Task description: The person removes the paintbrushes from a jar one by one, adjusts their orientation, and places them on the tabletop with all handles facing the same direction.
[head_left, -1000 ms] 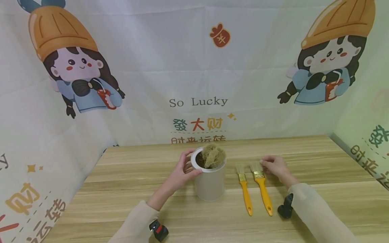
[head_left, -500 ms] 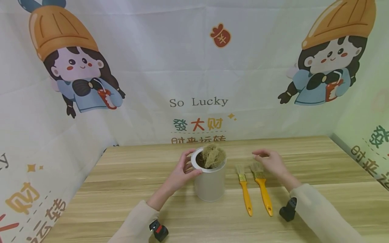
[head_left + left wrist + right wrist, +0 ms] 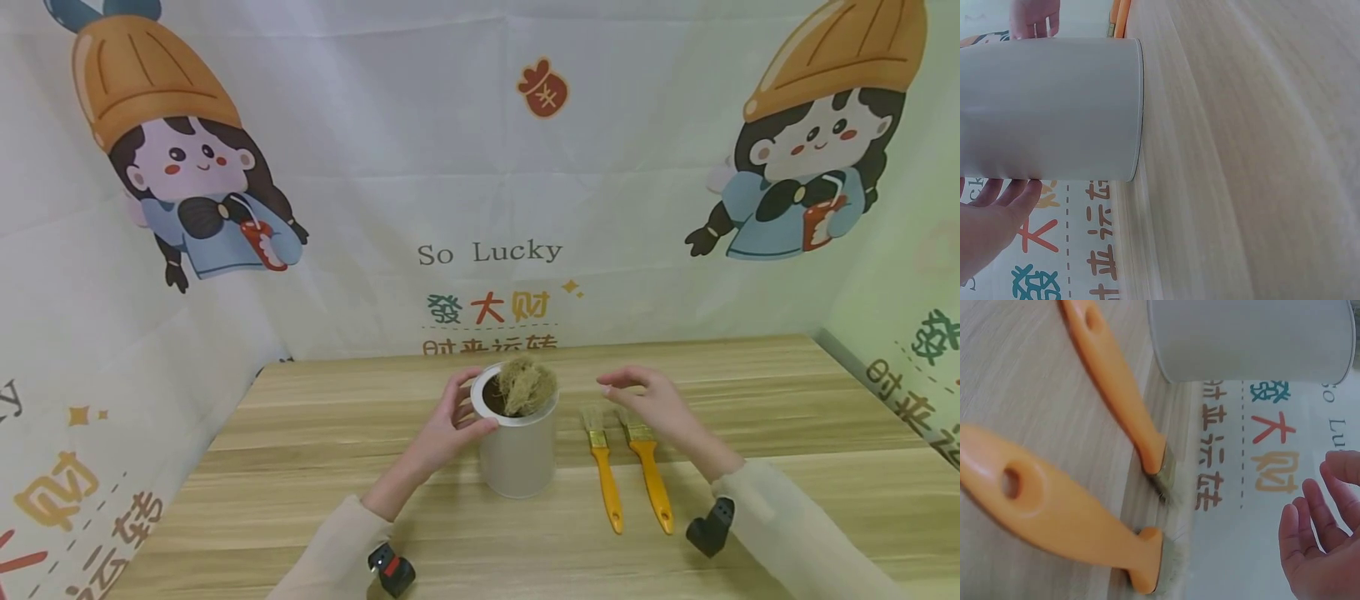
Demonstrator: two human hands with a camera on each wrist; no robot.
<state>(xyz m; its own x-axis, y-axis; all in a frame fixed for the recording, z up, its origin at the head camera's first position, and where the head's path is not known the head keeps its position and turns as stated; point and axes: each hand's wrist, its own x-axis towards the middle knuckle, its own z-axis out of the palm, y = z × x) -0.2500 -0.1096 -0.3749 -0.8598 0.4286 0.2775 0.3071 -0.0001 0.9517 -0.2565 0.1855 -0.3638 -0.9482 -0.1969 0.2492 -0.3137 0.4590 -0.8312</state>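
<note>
A white cylindrical canister (image 3: 517, 458) stands upright on the table, with a tuft of tan dry fibre (image 3: 527, 385) poking out of its top. My left hand (image 3: 450, 421) grips the canister's left side near the rim, thumb at the front. In the left wrist view, the fingers (image 3: 1013, 197) lie along the canister wall. My right hand (image 3: 656, 404) hovers over the bristle end of the wider paintbrush (image 3: 652, 483), its fingers loosely bent and nothing seen between them. A narrower paintbrush (image 3: 606, 483) lies between that brush and the canister. Both brushes have yellow-orange handles.
The wood-grain table (image 3: 300, 467) reaches back to a white printed cloth (image 3: 360, 208) hung behind and at both sides. Each forearm carries a small black camera, the left one (image 3: 392, 571) near the table's front and the right one (image 3: 711, 527) beside the brush handles.
My right hand has lifted from beside the wider brush's bristles and moved left, towards the canister. The left hand, canister and both brushes have stayed put.
</note>
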